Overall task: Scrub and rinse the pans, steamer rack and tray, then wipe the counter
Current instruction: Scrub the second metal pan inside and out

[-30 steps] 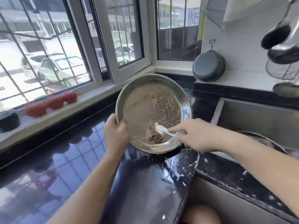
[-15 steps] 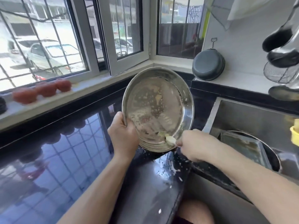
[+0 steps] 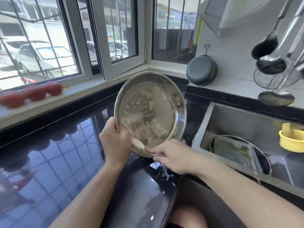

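Observation:
A round steel pan (image 3: 150,111), smeared with soapy residue, stands tilted on its edge on the black counter (image 3: 69,170). My left hand (image 3: 115,140) grips its lower left rim. My right hand (image 3: 171,155) holds a small white brush (image 3: 138,143) whose head presses against the pan's lower inside edge. In the steel sink (image 3: 246,125) at the right lies a dirty rectangular tray (image 3: 236,150) on top of another round pan (image 3: 266,163).
A yellow bowl (image 3: 291,140) sits at the sink's right side. A dark lid (image 3: 202,69) leans on the wall, and ladles and a wire skimmer (image 3: 269,78) hang at the right. Red tomatoes (image 3: 35,92) line the window sill. Soap splashes dot the counter edge.
The pan has tipped more upright and turned. My right hand has moved the brush from the pan's middle down and left along its lower inside edge.

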A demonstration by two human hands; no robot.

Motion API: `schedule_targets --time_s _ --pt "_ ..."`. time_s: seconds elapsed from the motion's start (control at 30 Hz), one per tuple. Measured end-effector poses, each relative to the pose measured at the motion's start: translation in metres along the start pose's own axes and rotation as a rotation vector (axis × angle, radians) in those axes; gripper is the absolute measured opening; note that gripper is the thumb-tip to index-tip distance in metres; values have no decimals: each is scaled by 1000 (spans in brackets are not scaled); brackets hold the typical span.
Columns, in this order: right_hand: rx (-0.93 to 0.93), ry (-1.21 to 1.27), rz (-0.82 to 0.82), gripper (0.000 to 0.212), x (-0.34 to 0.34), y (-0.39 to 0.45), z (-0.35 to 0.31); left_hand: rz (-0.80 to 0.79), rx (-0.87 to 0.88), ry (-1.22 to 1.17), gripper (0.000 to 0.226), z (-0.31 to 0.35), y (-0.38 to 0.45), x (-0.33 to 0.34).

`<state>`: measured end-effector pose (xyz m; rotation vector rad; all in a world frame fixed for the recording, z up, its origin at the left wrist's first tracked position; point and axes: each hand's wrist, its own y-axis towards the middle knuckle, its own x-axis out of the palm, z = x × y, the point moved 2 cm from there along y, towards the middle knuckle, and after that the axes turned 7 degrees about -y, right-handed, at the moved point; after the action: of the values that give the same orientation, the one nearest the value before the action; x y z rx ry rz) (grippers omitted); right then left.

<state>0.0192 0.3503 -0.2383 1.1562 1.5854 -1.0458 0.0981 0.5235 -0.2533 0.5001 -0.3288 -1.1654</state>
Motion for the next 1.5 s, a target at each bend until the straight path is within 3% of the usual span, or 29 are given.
schedule_targets --time_s 0.2,0.37,0.53,0.73,0.9,1.07,1.27,1.43,1.5 --pt "179 -475 -15 74 -23 -10 57 -15 39 29 35 3 2 1" --pt "26 -236 9 66 -3 4 13 -26 27 19 34 -4 1 0" --pt "278 -171 -34 56 -3 -12 41 -9 43 35 36 4 -1 0" --pt "175 255 -15 42 -6 -16 -13 -4 13 6 33 1 -6 3" --pt "392 -16 -23 46 -2 -38 9 -3 54 46 37 2 -3 3" --pt "222 145 83 46 19 -39 -32 5 31 67 33 0 -4 3" --pt "429 -35 101 51 23 -47 12 12 4 72 29 4 -2 4" --pt "256 41 91 44 21 -50 -18 -3 -46 63 35 -7 2 4" --pt "348 20 57 42 11 -41 3 -7 -35 46 37 -6 2 2"
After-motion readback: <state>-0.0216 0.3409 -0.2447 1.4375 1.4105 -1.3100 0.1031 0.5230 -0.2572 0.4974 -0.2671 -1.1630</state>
